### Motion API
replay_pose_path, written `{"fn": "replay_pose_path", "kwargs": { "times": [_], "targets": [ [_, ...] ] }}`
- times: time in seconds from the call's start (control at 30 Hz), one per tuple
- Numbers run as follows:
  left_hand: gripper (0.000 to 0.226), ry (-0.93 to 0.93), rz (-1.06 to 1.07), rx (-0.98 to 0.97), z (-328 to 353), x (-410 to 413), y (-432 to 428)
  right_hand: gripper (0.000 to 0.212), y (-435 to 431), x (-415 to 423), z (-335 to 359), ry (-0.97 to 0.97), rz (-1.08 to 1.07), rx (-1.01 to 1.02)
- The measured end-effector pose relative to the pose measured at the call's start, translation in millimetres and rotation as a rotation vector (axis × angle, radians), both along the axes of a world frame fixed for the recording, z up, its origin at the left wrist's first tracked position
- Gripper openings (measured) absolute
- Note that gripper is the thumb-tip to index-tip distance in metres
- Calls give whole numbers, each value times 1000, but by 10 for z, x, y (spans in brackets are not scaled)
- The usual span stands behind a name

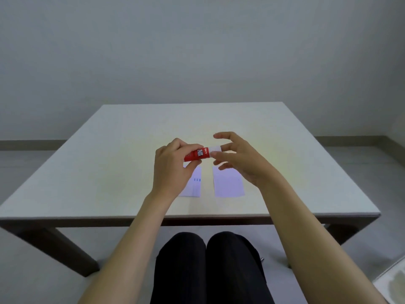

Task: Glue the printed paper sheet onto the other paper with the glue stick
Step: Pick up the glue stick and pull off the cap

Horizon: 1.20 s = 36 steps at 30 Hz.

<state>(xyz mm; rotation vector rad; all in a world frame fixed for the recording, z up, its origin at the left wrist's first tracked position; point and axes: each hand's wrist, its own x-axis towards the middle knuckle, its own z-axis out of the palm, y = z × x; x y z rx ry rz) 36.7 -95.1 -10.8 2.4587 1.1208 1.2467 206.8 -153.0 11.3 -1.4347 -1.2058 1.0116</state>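
Note:
My left hand (173, 165) grips the red body of a glue stick (197, 154), held sideways above the table. The stick's white cap points right, and the thumb and a finger of my right hand (236, 159) pinch that cap while the other fingers spread apart. Below the hands lie two small sheets on the table. The printed paper sheet (194, 183), with small blue marks, is partly hidden under my left hand. The plain paper (229, 183) lies to its right, a narrow gap between them.
The white table (109, 150) reaches to a near edge just past the sheets. My knees in black trousers show under that edge. A pale wall stands behind the table, and a light object sits on the floor at the lower right.

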Motion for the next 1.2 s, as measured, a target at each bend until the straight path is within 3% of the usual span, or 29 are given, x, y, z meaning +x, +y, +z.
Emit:
{"fn": "replay_pose_path", "kwargs": {
  "times": [0.13, 0.23, 0.3, 0.37, 0.47, 0.63, 0.87, 0.97, 1.07, 1.2],
  "targets": [
    [32, 67, 7, 30, -8, 20, 11, 39, 62, -111, -23, -124, -257, -37],
    [29, 118, 35, 23, -46, 2, 30, 20, 86, -124, -96, -64, -221, 47],
    [22, 141, 21, -70, -68, -57, 59, 5, 91, -46, -116, -7, -177, 120],
    [20, 138, -22, -218, -115, -116, 70, 11, 166, 122, -149, -7, -339, 162],
    [19, -37, -99, -507, -197, -191, 61, 25, 336, 452, -279, -191, -588, 77],
    [18, -442, -210, -827, -184, -225, 46, 25, 535, 613, -693, -577, -542, -60],
    [14, -647, -232, -950, -183, -176, 86, 30, 521, 754, -922, -706, -573, -95],
    [15, -763, -228, -968, -177, -128, 81, 60, 435, 684, -807, -718, -536, -95],
    [22, -919, -225, -993, -184, -33, 41, 58, 292, 339, -614, -618, -560, 151],
    [11, -1149, -157, -1045, -153, 173, -50, 36, 54, -316, -457, -30, -229, 248]
  ]
}}
